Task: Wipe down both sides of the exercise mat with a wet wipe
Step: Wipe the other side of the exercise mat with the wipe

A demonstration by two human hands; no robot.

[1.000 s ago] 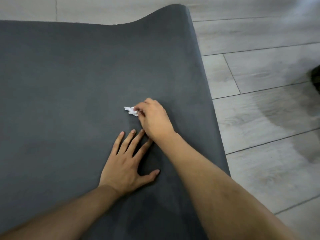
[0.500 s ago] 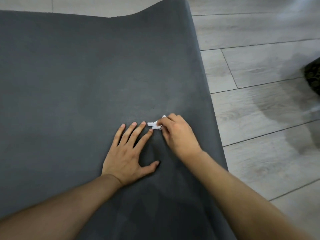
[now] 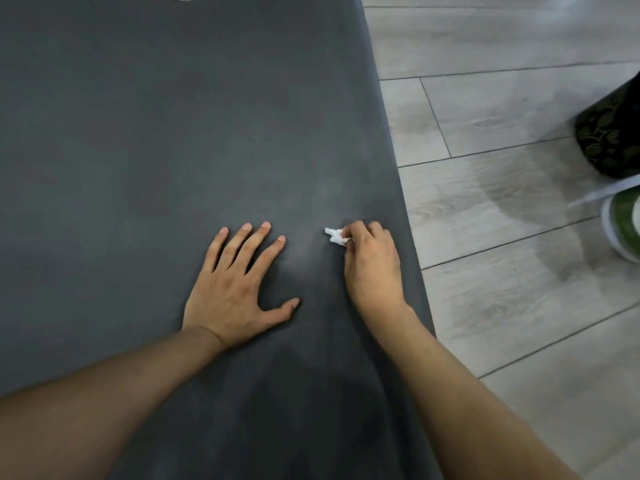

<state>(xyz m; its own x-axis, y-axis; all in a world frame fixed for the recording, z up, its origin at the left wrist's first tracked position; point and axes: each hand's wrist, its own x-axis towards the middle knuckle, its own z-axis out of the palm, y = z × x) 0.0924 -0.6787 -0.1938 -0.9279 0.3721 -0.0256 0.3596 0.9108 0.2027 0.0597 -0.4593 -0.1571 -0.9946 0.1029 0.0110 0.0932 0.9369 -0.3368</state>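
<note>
floor (image 3: 502,202): grey wood-look planks with dark seams. Dark grey exercise mat (image 3: 156,133) lies flat on it, covering left and centre; its right edge runs diagonally down. Near the right frame edge, well apart from the mat: dark leaf-patterned object (image 3: 609,133), and below it a round green item (image 3: 625,223) with a white rim. Both cropped.

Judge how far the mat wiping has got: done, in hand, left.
Done: faint smears beside the wipe suggest some wiping. In hand: the right hand pinches the wipe against the mat; the left hand lies flat. Left: perhaps the other side, unseen.
</note>
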